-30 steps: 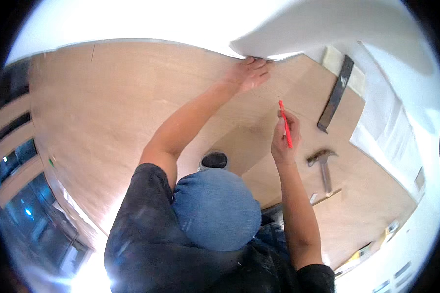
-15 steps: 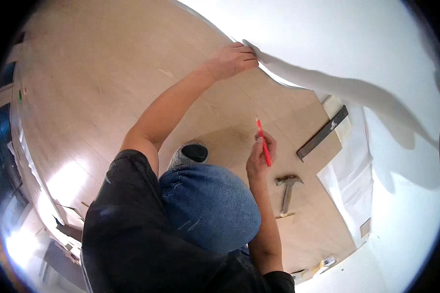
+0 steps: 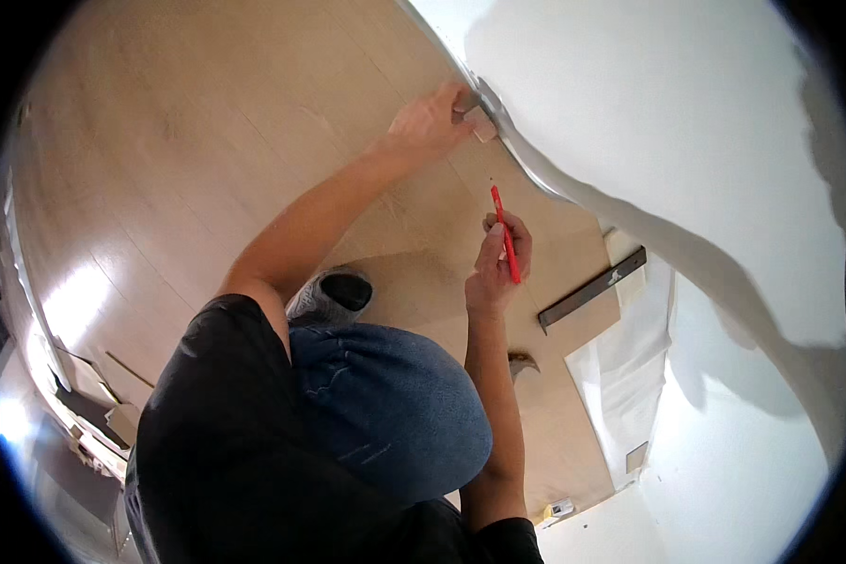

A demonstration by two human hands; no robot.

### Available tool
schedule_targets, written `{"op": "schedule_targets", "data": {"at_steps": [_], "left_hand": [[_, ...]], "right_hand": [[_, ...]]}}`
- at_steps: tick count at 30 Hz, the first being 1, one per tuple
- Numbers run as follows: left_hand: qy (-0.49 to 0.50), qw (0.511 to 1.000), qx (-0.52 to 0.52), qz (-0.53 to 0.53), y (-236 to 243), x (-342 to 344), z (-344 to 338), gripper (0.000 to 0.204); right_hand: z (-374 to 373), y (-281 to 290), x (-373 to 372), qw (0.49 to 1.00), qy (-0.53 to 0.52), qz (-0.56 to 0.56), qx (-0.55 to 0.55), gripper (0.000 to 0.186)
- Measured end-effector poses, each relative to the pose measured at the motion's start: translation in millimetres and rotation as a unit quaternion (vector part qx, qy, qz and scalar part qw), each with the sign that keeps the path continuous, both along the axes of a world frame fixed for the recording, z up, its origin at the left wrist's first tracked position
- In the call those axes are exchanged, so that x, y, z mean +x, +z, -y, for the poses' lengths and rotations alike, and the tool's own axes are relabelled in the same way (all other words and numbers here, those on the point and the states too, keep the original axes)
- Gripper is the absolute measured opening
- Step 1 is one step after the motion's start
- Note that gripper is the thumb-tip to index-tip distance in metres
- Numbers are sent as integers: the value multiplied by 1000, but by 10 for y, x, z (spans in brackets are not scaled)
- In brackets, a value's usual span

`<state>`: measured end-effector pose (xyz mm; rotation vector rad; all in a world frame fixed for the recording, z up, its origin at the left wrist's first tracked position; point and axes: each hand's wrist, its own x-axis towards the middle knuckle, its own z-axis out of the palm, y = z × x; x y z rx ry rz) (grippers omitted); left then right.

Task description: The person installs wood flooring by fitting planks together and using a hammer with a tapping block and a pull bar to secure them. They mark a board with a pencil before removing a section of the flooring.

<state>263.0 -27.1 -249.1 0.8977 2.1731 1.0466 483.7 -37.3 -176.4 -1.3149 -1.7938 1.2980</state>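
At the edge where the plank floor meets the white wall, my left hand (image 3: 430, 122) is stretched out. Its fingers are closed at a small pale wood block (image 3: 480, 124), which lies on the floor close to the wall. A red pencil (image 3: 505, 235) is gripped in my right hand (image 3: 500, 261), its tip pointing up toward the wall edge. The pencil tip is apart from the block. My right forearm partly covers a hammer (image 3: 523, 363) on the floor, leaving only its head in sight.
A dark flat metal bar (image 3: 592, 289) lies across the boards to the right. Beyond it, white underlay sheeting (image 3: 620, 385) runs along the wall (image 3: 649, 113). A small yellow and white item (image 3: 556, 510) is at the lower right. Wood offcuts (image 3: 89, 385) lie at the far left.
My right hand has moved the pencil up, closer to the wall edge. The wood block now shows beside my left fingers. The view has shifted, and my forearm now hides most of the hammer.
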Motion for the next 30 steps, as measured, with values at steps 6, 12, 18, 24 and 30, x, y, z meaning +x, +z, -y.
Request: {"op": "schedule_targets", "data": {"at_steps": [6, 12, 18, 24, 30], "left_hand": [[-127, 983, -79, -109, 90, -100, 37, 49], [-150, 977, -126, -85, 112, -219, -106, 54], [-191, 964, -81, -167, 125, -183, -100, 60], [-93, 994, -57, -3, 94, -114, 64, 57], [11, 984, -53, 171, 189, -144, -186, 56]], "right_hand": [[-30, -23, -99, 1000, 10, -16, -22, 25], [58, -38, -48, 998, -1, -2, -64, 26], [57, -10, -62, 998, -7, -5, -59, 25], [7, -11, 1, 1000, -4, -6, -29, 24], [73, 138, -94, 994, -16, -1, -106, 26]]}}
